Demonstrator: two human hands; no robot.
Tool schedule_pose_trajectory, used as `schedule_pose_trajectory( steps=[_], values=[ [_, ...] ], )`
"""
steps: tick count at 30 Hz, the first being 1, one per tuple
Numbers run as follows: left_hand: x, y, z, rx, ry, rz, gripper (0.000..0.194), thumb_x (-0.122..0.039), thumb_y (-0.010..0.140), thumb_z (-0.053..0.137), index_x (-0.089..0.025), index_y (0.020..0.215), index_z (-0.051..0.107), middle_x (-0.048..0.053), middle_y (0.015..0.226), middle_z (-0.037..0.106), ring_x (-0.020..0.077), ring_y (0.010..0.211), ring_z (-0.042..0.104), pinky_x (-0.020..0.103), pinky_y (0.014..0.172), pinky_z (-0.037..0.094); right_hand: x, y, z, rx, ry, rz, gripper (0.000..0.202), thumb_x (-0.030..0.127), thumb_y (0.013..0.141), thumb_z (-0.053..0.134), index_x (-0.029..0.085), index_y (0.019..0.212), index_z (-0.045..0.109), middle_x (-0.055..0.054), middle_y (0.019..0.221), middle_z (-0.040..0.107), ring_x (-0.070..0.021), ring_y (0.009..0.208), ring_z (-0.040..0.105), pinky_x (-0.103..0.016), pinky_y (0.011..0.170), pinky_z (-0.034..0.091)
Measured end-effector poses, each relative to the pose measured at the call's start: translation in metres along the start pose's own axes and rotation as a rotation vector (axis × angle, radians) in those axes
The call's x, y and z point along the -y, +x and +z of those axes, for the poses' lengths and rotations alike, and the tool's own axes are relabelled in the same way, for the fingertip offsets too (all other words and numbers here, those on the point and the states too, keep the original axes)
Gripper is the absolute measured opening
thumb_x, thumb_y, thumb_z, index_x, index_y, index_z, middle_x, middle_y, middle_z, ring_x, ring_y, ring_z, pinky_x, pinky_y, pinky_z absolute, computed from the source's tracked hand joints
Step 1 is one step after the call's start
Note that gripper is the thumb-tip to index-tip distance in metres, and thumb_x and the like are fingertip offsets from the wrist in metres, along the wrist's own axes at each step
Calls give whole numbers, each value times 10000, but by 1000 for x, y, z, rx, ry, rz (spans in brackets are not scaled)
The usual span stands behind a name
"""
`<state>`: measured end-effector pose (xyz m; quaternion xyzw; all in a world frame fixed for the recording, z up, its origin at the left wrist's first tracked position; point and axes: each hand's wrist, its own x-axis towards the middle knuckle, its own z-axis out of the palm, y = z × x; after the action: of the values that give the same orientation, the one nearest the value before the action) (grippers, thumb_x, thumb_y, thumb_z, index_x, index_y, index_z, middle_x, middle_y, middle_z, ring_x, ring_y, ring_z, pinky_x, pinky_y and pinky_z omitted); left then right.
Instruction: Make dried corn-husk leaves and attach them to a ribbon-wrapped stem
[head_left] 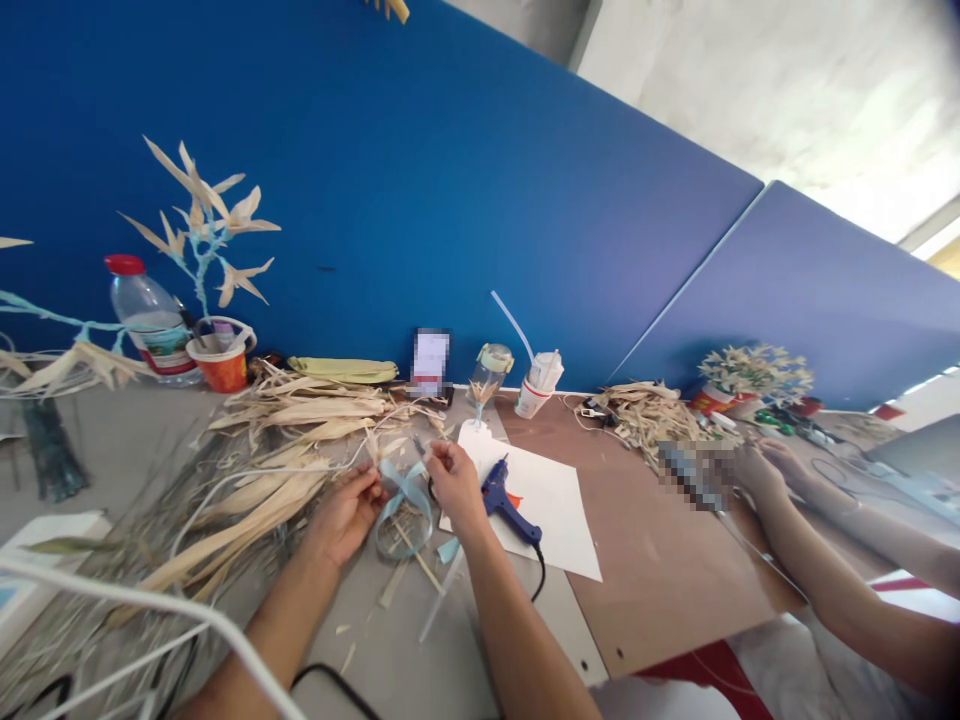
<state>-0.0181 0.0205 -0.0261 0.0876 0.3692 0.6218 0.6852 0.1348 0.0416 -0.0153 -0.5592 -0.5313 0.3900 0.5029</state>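
My left hand is closed in a pinch on a small pale corn husk flower, whose lower part is largely hidden by the fingers. A light blue ribbon stretches from there to my right hand, crossing itself and hanging in a loop between the two. The fingers of my right hand are pinched together at the ribbon's other side; the exact grip is partly hidden. Just right of that hand a blue glue gun rests on a sheet of white paper.
Dried corn husks and thin wires spread over the left side. A water bottle and a paper cup with husk flowers stand behind them. A phone leans on the blue partition. At right, another person's hands are working.
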Motion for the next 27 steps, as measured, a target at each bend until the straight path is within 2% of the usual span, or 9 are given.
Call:
schedule_pose_trajectory(
  steps=[4, 9, 14, 17, 19, 22, 27],
  values=[
    [-3, -1, 0, 32, -41, -16, 188, 44, 794, 521, -99, 699, 601, -45, 552, 522, 34, 405, 440, 193, 461, 478, 14, 1, -20, -60, -53, -11, 372, 346, 720, 583, 137, 1023, 633, -76, 944, 658, -194, 844, 598, -311, 766, 478],
    [-4, -4, -1, 57, -67, -12, 171, 18, 794, 544, -117, 696, 581, -14, 585, 561, 53, 438, 473, 191, 445, 441, 25, -8, -67, -29, -334, -95, 378, 355, 749, 554, 126, 1036, 641, -110, 1007, 655, -212, 879, 620, -332, 806, 487],
    [-4, -3, -2, 61, -74, -18, 161, 16, 788, 543, -122, 713, 578, 15, 625, 601, 49, 415, 440, 174, 402, 367, 2, -21, -122, -48, -715, -40, 338, 308, 785, 541, 137, 1052, 658, -144, 1089, 641, -229, 864, 644, -352, 812, 501],
    [-3, -2, -2, 84, -85, -17, 161, 16, 782, 551, -122, 704, 576, 9, 619, 595, 39, 404, 413, 169, 403, 355, -17, -27, -147, 1, -913, 7, 371, 292, 810, 550, 95, 1109, 649, -188, 1122, 628, -261, 972, 638, -353, 882, 477],
    [-3, -2, -3, 96, -87, -12, 162, 19, 777, 555, -118, 696, 578, 13, 623, 597, 40, 408, 414, 170, 407, 360, -26, -30, -157, 31, -1015, 51, 402, 302, 825, 551, 75, 1146, 636, -203, 1138, 618, -277, 1026, 626, -347, 902, 463],
    [-4, -3, -3, 96, -92, -4, 168, 32, 766, 557, -111, 681, 585, 22, 628, 602, 44, 420, 427, 175, 418, 377, -30, -32, -163, 89, -1082, 137, 435, 321, 847, 542, 76, 1200, 607, -195, 1158, 607, -256, 983, 642, -327, 876, 464],
    [-5, -2, -3, 52, -120, -1, 179, 39, 757, 563, -107, 658, 594, 39, 625, 615, 64, 451, 479, 177, 436, 406, -22, -34, -156, 169, -1068, 159, 518, 403, 837, 569, 83, 1245, 576, -184, 1179, 585, -243, 953, 643, -317, 836, 457]
  ],
)
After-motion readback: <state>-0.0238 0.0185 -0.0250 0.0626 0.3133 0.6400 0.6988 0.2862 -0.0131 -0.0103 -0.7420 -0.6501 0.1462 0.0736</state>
